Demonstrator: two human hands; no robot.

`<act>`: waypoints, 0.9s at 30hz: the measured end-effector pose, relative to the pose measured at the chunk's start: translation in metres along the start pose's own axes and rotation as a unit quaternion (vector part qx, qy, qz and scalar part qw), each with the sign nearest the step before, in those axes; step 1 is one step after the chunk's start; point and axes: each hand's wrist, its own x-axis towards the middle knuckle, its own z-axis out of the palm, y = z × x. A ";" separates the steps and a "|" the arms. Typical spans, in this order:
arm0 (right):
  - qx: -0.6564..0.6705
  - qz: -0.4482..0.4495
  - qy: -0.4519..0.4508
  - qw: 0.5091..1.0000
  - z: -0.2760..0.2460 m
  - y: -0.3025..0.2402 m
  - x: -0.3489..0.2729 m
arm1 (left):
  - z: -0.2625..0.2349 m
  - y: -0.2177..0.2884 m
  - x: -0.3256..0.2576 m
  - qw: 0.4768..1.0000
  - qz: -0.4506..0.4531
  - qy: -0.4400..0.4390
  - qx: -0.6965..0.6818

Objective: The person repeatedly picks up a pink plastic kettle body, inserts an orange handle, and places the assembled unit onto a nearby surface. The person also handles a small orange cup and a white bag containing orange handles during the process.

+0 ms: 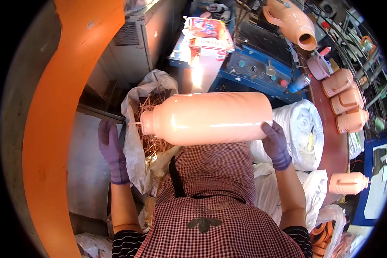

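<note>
Holding a large peach-coloured plastic bottle body [206,117] sideways in front of your chest, you grip its wide base end with your right hand [276,145], the purple-gloved fingers curled around the rim at about 3 o'clock of the piece. Its narrow neck points toward 9 o'clock and ends in a thin spike of leftover plastic. Your left hand [112,150], also in a purple glove, is off the bottle: it hangs flat and open at 9 o'clock, fingers straight, just beside the edge of a white woven sack [135,142]. That sack gapes open under the bottle's neck and holds a tangle of thin orange plastic trimmings [149,142].

At 3 o'clock, behind your right hand, a bulging white bag [307,129] sits full. Past it, toward 2 o'clock, three more peach bottle bodies [347,101] lie in a row on a reddish table [337,155], and a fourth [347,182] lies alone at 4 o'clock. Up at 1 o'clock another peach body [293,21] rests with its open mouth facing you, above a blue machine panel [253,69] with round knobs. A broad orange curved beam [60,107] sweeps down the 9 o'clock side. Your checked apron [210,202] fills 6 o'clock.
</note>
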 end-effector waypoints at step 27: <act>-0.512 -0.164 -0.159 0.828 -0.063 -0.003 0.004 | 0.098 -0.015 -0.025 0.916 -0.197 -0.348 -0.040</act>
